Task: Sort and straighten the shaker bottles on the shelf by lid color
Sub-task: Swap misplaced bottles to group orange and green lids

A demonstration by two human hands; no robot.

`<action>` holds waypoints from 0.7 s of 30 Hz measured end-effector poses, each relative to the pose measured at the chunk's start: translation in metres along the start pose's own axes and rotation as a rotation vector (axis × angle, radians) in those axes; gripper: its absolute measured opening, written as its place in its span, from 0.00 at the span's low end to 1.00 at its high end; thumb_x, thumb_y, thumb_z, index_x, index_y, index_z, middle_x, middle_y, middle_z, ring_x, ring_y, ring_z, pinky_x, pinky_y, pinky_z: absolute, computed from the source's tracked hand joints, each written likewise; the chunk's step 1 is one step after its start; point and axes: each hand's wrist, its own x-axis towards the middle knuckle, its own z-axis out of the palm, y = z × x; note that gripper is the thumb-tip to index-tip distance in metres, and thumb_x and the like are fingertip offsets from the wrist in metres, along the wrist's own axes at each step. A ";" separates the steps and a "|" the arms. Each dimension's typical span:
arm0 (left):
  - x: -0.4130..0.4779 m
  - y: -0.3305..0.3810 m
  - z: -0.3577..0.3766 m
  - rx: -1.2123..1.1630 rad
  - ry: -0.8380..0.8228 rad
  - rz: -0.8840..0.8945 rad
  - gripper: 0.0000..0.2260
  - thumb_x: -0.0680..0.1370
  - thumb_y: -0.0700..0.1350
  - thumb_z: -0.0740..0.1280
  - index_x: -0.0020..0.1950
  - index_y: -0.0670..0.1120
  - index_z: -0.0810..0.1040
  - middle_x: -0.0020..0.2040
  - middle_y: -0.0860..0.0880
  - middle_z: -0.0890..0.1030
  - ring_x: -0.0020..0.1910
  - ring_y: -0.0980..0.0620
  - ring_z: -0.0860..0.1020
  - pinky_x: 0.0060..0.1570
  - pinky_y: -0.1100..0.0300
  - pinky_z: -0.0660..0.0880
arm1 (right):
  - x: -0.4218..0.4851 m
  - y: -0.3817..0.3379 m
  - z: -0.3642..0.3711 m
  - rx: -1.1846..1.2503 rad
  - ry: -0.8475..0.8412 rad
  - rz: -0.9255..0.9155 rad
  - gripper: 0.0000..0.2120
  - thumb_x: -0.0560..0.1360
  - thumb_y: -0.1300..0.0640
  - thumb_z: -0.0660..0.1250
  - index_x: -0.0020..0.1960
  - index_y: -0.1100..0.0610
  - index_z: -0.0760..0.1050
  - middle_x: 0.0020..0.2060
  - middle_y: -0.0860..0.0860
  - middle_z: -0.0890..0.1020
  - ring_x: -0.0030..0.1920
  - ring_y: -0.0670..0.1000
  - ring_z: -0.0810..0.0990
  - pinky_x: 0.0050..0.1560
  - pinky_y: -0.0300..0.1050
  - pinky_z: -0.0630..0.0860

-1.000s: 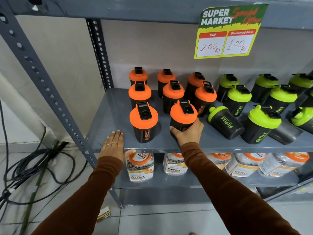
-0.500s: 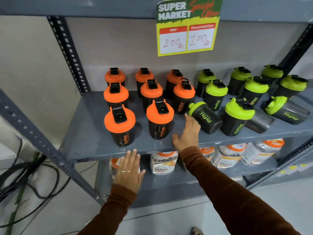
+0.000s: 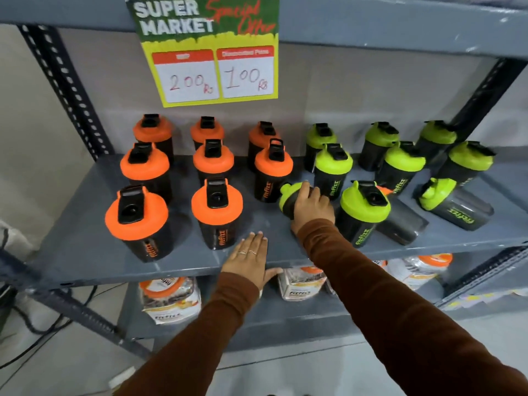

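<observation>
Black shaker bottles stand on a grey shelf (image 3: 85, 252). Several orange-lidded ones (image 3: 217, 205) stand upright in rows on the left half, several green-lidded ones (image 3: 333, 162) on the right half. My right hand (image 3: 313, 208) is closed over a green-lidded bottle lying on its side (image 3: 287, 195) in the middle of the shelf. Another green-lidded bottle (image 3: 454, 205) lies tipped at the far right. A bottle with an orange lid (image 3: 403, 218) lies on its side behind an upright green one (image 3: 364, 204). My left hand (image 3: 248, 260) rests flat on the shelf's front edge, fingers apart.
A yellow and green price sign (image 3: 213, 52) hangs from the upper shelf. Clear jars with orange lids (image 3: 168, 295) fill the shelf below. Perforated steel uprights (image 3: 63, 90) frame the shelf. Black cables (image 3: 34, 332) trail on the floor at the left.
My right hand moved from the front orange bottle rightward and has closed on the tipped green bottle. My left hand shifted right along the shelf edge. The camera view swung right.
</observation>
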 end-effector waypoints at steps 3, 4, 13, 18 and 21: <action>0.001 0.002 0.001 0.039 0.037 -0.008 0.30 0.72 0.62 0.52 0.61 0.41 0.74 0.62 0.43 0.77 0.62 0.48 0.75 0.61 0.56 0.71 | -0.004 0.001 -0.003 0.029 0.011 -0.021 0.40 0.71 0.58 0.68 0.73 0.65 0.47 0.65 0.65 0.67 0.62 0.66 0.69 0.61 0.57 0.69; 0.000 0.002 0.002 0.076 -0.004 -0.028 0.30 0.70 0.62 0.51 0.55 0.42 0.79 0.56 0.45 0.82 0.55 0.50 0.80 0.53 0.57 0.76 | -0.006 0.002 -0.006 0.056 0.009 -0.024 0.44 0.68 0.56 0.71 0.72 0.65 0.47 0.65 0.64 0.67 0.62 0.65 0.69 0.61 0.57 0.69; -0.002 0.003 0.004 0.111 -0.030 -0.054 0.38 0.77 0.61 0.35 0.52 0.40 0.80 0.52 0.44 0.83 0.51 0.48 0.82 0.48 0.52 0.79 | -0.038 0.009 -0.034 0.555 0.305 -0.067 0.44 0.65 0.55 0.72 0.73 0.65 0.52 0.69 0.61 0.65 0.69 0.61 0.64 0.70 0.50 0.60; -0.001 0.011 -0.003 0.096 -0.003 -0.085 0.51 0.66 0.68 0.24 0.67 0.38 0.66 0.68 0.40 0.70 0.68 0.44 0.68 0.68 0.51 0.63 | -0.043 0.022 -0.080 0.838 0.581 -0.047 0.44 0.61 0.56 0.74 0.71 0.67 0.57 0.66 0.64 0.69 0.67 0.62 0.66 0.69 0.48 0.61; 0.001 0.020 -0.006 0.085 -0.033 -0.058 0.59 0.52 0.71 0.18 0.73 0.42 0.50 0.76 0.44 0.53 0.75 0.48 0.51 0.73 0.56 0.46 | -0.034 0.049 -0.102 0.923 0.593 0.008 0.48 0.58 0.54 0.75 0.71 0.64 0.56 0.65 0.61 0.69 0.65 0.60 0.67 0.66 0.44 0.62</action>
